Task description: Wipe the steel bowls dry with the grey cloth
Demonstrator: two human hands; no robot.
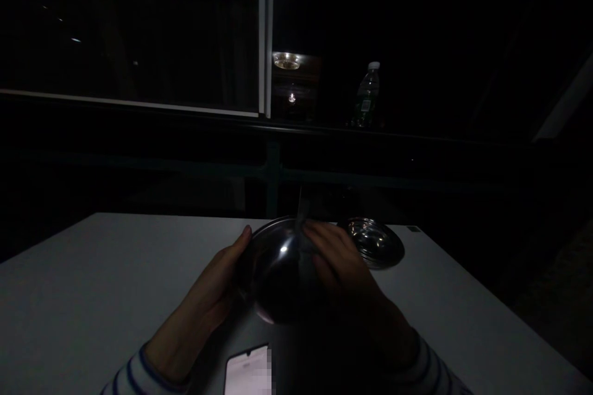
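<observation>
In dim light, a shiny metal bowl [278,271] rests on a white table [92,284] in front of me. My left hand [215,293] cups the bowl's left rim, fingers curled around it. Inside the bowl lies my right hand [338,259], with fingers closed on a thin pale thing, perhaps a cloth or paper [301,213], that sticks up from the bowl's far edge. Both sleeves are striped.
A second metal dish [375,241] sits just right of the bowl. A phone [248,370] lies at the table's near edge. A plastic water bottle [367,95] stands on a dark ledge beyond, under a window frame. The table's right edge drops into darkness.
</observation>
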